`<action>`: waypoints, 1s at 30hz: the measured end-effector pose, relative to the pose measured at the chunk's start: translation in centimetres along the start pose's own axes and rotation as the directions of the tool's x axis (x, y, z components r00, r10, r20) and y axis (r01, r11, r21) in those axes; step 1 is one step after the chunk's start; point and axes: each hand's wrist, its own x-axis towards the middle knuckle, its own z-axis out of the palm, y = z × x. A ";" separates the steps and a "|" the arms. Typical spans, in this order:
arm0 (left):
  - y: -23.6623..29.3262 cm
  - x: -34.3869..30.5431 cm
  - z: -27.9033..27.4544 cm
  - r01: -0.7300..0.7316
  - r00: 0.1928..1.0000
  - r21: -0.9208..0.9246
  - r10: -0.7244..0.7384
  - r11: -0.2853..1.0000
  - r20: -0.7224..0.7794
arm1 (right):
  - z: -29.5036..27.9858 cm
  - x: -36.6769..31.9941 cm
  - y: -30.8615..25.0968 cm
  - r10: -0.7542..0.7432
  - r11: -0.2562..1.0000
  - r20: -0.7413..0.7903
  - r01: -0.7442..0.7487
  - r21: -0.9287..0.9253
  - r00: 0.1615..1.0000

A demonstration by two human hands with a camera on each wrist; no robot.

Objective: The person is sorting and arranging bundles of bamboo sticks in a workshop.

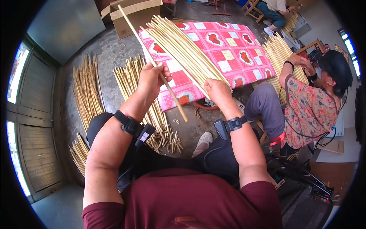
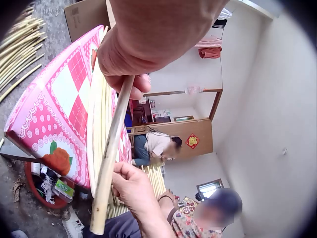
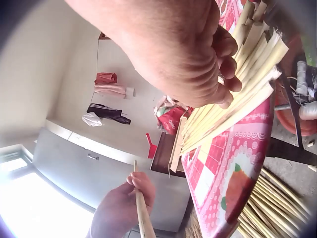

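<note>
In my left hand (image 1: 151, 79) I hold a single long, pale stalk (image 1: 176, 102), gripped between thumb and curled fingers. It slants from upper left down towards me in the head view, and its near cut end (image 2: 99, 220) looms large in the left wrist view. My right hand (image 1: 218, 92) is at the near end of a pile of similar stalks (image 1: 183, 49) lying on a table. Its fingers (image 3: 228, 67) curl against the cut ends, at the pile's edge. A pink and white patterned cloth (image 1: 198, 36) covers the table.
Bundles of stalks (image 1: 131, 78) and brushy-topped stalks (image 1: 85, 87) lie on the floor at left, near short offcuts (image 1: 175, 143). A red basin (image 2: 37, 188) with small items stands under the table edge. A person (image 1: 312, 95) sits close at right; a cardboard box (image 1: 131, 17) stands behind.
</note>
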 end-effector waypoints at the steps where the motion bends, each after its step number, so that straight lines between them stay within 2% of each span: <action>1: -0.2 -0.1 -0.2 0.000 1.000 0.007 0.000 1.000 -0.001 | 0.7 -0.1 0.1 -0.013 0.999 0.024 0.014 -0.040 1.000; 3: -0.5 0.0 -0.2 -0.002 1.000 -0.002 0.002 1.000 -0.016 | 1.8 0.1 0.3 -0.045 0.986 0.079 0.057 -0.156 0.996; 5: -0.3 -0.2 0.1 -0.017 1.000 -0.001 0.017 1.000 -0.025 | 1.8 0.1 -0.5 -0.020 0.980 0.117 0.042 -0.193 0.993; 6: -0.5 -0.3 0.3 -0.021 0.997 0.054 0.025 0.998 -0.079 | 1.9 0.0 -0.8 -0.010 0.977 0.132 0.038 -0.211 0.991; 7: -0.5 -0.3 0.3 -0.003 0.994 0.067 0.010 0.998 -0.105 | 2.2 0.0 -1.1 -0.016 0.980 0.099 0.036 -0.196 0.995; 11: -1.0 -0.3 -0.1 0.019 0.988 0.093 -0.005 0.995 -0.152 | 2.1 0.1 -2.0 -0.002 0.978 0.160 0.035 -0.207 0.987; 14: -1.2 -0.3 -0.3 0.016 0.988 0.088 -0.002 0.996 -0.157 | 1.0 0.3 -2.3 0.030 0.997 0.280 -0.050 0.066 0.960; 15: -1.3 -0.4 -0.2 0.013 0.989 0.044 -0.007 0.999 -0.149 | 2.2 0.7 -1.0 -0.060 0.977 0.248 0.006 0.212 0.967; 16: -1.5 -0.4 -0.1 0.011 0.990 0.000 -0.011 1.000 -0.141 | 2.2 0.6 -0.9 -0.072 0.919 0.303 -0.055 0.389 0.950; 18: -2.4 -0.1 -0.3 0.008 0.994 0.017 -0.006 1.000 -0.110 | 1.9 0.3 -1.0 -0.132 0.711 0.398 -0.193 0.676 0.908; 19: -2.4 -0.3 -0.1 0.010 0.996 0.012 -0.009 1.000 -0.089 | 1.8 0.0 -1.3 -0.216 0.620 0.390 -0.183 0.763 0.895; 20: -2.1 -0.6 0.2 0.012 0.998 0.008 -0.011 1.000 -0.068 | -0.2 -0.4 -2.5 -0.230 0.642 0.477 -0.236 0.730 0.848; 22: -1.6 -1.1 0.7 0.018 1.000 -0.040 -0.019 0.999 -0.018 | -0.5 -0.8 -2.9 -0.306 0.637 0.491 -0.208 0.742 0.816; 27: -1.3 -1.7 1.5 -0.149 0.988 -0.088 0.152 0.985 0.034 | 0.0 -1.1 -3.2 -0.357 0.607 0.557 -0.267 0.748 0.750; 30: -1.0 -1.7 1.4 -0.137 0.989 -0.108 0.143 0.985 0.049 | 0.1 -1.2 -3.4 -0.360 0.622 0.588 -0.284 0.730 0.724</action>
